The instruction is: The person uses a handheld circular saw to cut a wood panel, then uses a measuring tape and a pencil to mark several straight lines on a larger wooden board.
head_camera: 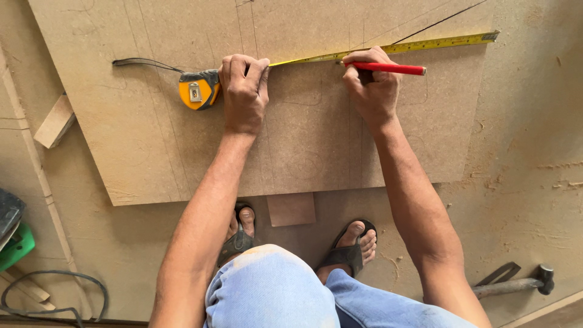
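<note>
Bright, even daylight — soft shadows, sharp focus, slight wide-angle stretch at edges.

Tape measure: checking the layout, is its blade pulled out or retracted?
Pulled out: the yellow blade runs from the case across the board.

Two hands (245,85) (371,85) — one tape measure (199,89), one red pencil (385,68), one board (152,146) — one hammer (516,283).
</note>
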